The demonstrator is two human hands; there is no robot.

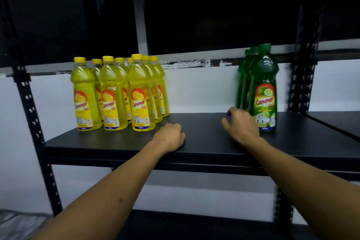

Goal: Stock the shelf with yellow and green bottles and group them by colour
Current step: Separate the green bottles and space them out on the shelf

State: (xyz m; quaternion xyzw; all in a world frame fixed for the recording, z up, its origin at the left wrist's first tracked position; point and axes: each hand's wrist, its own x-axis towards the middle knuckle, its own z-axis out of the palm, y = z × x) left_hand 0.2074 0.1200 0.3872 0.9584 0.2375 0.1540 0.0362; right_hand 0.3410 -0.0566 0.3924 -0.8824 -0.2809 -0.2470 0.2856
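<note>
- The clear plastic yellow bottles (116, 93) with yellow caps stand clustered on the left of the black metal shelf (204, 142); the green plastic bottles (259, 87) stand in a row at the right, well apart from them.
- The left hand (169, 137) rests on the shelf, fingers curled under and holding nothing.
- The right hand (241, 124) lies just beside the front green bottle, fingers loosely bent and empty.
- Full of liquid, the bottles likely feel heavy, smooth and slippery; gripping around the waist above the label seems safest.
</note>
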